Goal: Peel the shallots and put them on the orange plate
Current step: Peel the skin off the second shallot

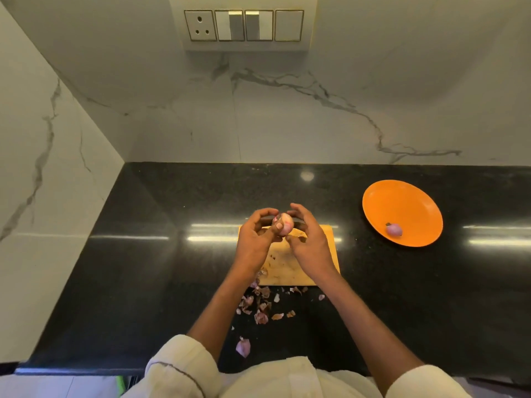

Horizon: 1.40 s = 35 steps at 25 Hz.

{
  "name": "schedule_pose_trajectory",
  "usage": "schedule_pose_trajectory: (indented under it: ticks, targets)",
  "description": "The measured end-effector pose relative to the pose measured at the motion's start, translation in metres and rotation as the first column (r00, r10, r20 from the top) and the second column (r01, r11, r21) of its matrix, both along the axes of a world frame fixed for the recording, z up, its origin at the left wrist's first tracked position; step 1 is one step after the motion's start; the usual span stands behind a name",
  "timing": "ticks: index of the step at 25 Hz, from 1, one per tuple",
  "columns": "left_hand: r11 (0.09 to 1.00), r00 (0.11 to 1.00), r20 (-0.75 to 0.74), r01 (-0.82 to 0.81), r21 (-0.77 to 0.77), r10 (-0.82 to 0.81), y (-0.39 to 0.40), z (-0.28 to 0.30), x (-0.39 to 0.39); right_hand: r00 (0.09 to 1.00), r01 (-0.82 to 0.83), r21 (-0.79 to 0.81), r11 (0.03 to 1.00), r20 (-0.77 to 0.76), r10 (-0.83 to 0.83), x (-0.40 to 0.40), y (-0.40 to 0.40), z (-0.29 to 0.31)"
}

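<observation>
We are gripping a pale pink, mostly peeled shallot (284, 227) in our left hand (256, 239), our right hand (309, 242) pinching at it above the cutting board (284, 268); skins (260, 307) are lying before the board, the orange plate (402, 212) sitting right of it, holding one peeled shallot (394, 229).

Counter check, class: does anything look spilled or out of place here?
Yes. Papery shallot skins lie scattered on the black counter in front of the cutting board, one stray piece nearer the person.

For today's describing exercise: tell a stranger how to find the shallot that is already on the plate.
Find the black counter, then the orange plate at its right. The shallot lies alone at the plate's near edge, small and pinkish; the other shallot is in the hands.
</observation>
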<state>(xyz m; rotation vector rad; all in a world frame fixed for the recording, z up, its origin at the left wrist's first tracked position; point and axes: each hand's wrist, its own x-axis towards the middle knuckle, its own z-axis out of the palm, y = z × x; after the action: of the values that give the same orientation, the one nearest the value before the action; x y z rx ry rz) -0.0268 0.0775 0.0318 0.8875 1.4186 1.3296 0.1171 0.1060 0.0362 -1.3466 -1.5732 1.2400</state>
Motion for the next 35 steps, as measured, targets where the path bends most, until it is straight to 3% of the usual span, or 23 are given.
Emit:
schedule_pose_trajectory:
  ticks: [4,9,13,15,18,21,23,25,28,31,35]
  targets:
    - [0.999,1.0,0.009,-0.01,0.044,0.01,-0.016,0.018,0.004,0.959,-0.004,-0.243,0.97,-0.277,-0.065,0.014,-0.008,0.017]
    - [0.999,0.999,0.039,-0.038,0.017,0.037,-0.035,0.031,0.017,0.947,0.012,-0.204,0.979,-0.313,-0.077,0.016,-0.022,0.024]
    - [0.998,0.998,0.033,-0.062,0.011,0.062,-0.049,0.034,0.026,0.892,-0.014,-0.353,0.935,-0.427,-0.147,0.014,-0.033,0.02]
    - [0.998,0.998,-0.02,-0.06,-0.003,0.06,-0.054,0.031,0.026,0.88,-0.095,-0.373,0.923,-0.465,-0.098,0.017,-0.038,0.019]
    - [0.998,0.997,-0.073,-0.039,-0.047,0.035,-0.06,0.025,0.026,0.929,-0.173,-0.281,0.944,-0.365,0.061,0.025,-0.046,0.018]
    - [0.991,0.984,-0.158,-0.093,-0.098,0.077,-0.063,0.019,0.024,0.952,-0.143,-0.27,0.952,-0.299,0.058,0.023,-0.053,0.015]
    - [0.987,0.99,-0.088,-0.12,-0.107,0.111,-0.065,0.015,0.024,0.895,-0.157,-0.39,0.907,-0.444,-0.036,0.015,-0.059,0.018]
    - [0.98,0.987,0.053,-0.144,-0.14,0.152,-0.067,0.01,0.027,0.772,-0.222,-0.55,0.805,-0.604,-0.2,0.007,-0.064,0.023]
    - [0.96,0.948,0.195,-0.221,-0.173,0.253,-0.069,0.008,0.025,0.617,-0.236,-0.718,0.655,-0.631,-0.47,0.001,-0.067,0.021]
    - [0.961,0.961,0.098,-0.246,-0.127,0.259,-0.072,0.006,0.006,0.574,-0.189,-0.768,0.612,-0.592,-0.566,0.0,-0.065,0.018]
    - [0.948,0.932,-0.286,-0.275,-0.161,0.222,-0.084,-0.013,-0.018,0.684,-0.157,-0.757,0.634,-0.546,-0.483,-0.003,-0.06,0.018]
